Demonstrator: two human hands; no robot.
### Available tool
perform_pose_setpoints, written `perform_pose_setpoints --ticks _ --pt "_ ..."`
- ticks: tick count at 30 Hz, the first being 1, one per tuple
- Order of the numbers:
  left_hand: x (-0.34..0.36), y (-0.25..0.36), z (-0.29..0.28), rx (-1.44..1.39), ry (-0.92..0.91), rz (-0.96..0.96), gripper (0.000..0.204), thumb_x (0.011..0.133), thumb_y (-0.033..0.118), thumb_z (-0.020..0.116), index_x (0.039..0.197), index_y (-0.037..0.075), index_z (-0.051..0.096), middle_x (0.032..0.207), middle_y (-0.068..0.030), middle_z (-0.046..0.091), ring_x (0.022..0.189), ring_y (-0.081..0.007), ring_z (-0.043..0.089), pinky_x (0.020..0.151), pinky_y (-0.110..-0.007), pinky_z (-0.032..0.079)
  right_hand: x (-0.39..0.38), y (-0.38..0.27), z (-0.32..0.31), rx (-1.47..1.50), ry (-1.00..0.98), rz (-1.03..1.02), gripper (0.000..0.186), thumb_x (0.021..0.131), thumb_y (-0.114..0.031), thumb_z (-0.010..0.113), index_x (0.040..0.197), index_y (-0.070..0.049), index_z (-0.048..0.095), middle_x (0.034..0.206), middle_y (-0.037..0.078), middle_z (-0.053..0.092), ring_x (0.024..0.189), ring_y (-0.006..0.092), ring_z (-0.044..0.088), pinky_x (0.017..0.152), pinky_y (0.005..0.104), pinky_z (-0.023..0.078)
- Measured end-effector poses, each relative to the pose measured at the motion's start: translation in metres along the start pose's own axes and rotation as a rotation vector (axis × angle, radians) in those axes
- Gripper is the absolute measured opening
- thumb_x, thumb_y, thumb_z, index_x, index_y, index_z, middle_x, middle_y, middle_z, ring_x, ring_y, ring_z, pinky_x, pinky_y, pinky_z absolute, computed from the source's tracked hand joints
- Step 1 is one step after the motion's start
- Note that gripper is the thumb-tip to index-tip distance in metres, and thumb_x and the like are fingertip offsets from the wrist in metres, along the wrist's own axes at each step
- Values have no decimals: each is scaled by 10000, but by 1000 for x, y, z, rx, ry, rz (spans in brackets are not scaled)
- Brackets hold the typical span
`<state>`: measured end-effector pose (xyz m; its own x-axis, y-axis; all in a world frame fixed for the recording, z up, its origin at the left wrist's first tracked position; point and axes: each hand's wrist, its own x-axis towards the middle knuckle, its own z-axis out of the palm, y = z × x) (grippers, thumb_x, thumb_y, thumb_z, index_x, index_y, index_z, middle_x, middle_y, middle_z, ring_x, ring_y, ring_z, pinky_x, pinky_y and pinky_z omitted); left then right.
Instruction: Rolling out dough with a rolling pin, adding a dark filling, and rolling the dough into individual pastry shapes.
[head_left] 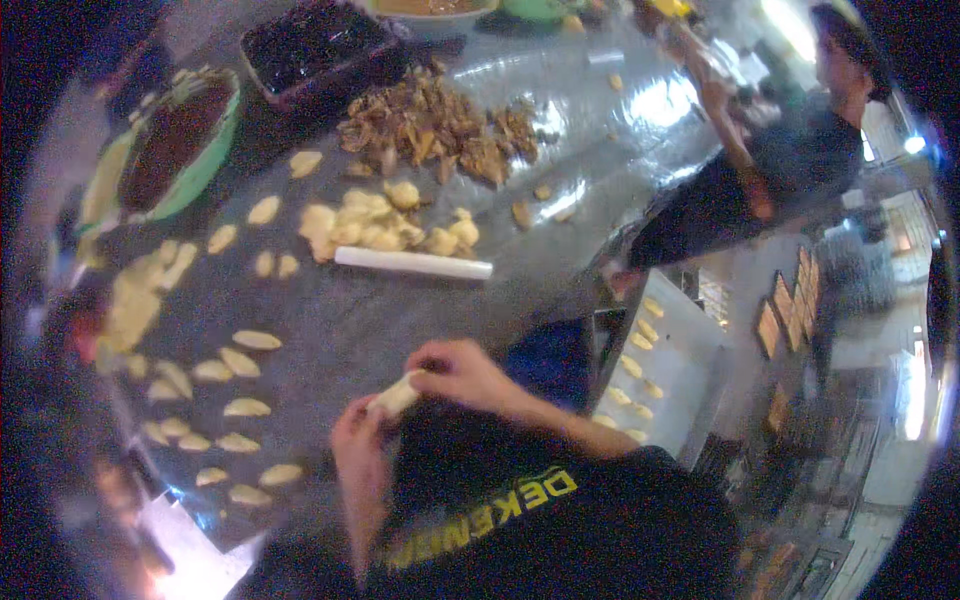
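Observation:
Both my hands are closed on one pale, elongated piece of dough [396, 396] close to my body, just over the near edge of the table. My left hand [360, 432] pinches its lower left end, and my right hand [462, 374] grips the upper right end. Several oval dough pieces [246, 408] lie spread on the table to the left. Beyond my hands, a white rolling pin [413, 264] rests against a heap of small dough lumps [360, 225].
A brown, chunky pile [430, 120] lies further back, near a green basin [225, 130] of brown contents and a dark crate [310, 50]. At right, a metal tray [690, 370] carries a row of shaped dough pieces. Another person [770, 160] reaches over the table's far right.

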<state>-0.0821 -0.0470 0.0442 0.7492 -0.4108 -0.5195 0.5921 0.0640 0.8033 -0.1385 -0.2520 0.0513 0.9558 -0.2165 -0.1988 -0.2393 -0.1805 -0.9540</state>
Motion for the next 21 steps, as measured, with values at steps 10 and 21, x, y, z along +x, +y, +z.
perform_pose_setpoints --ticks 10,21 --pt "-4 -17 -11 484 328 310 121 856 45 644 965 -6 662 954 -109 665 904 -204 624 824 -341 509 9 30 6 -166 -51 -109 249 899 -258 640 995 -35 694 897 131 694 805 213 665 732 342 521" --pt "25 -42 -25 1389 471 859 213 884 159 599 1065 61 655 1196 -112 588 1086 -334 539 952 -464 430 6 23 19 -758 160 -380 312 836 -115 630 1143 -62 626 1097 157 604 996 355 566 870 443 476"
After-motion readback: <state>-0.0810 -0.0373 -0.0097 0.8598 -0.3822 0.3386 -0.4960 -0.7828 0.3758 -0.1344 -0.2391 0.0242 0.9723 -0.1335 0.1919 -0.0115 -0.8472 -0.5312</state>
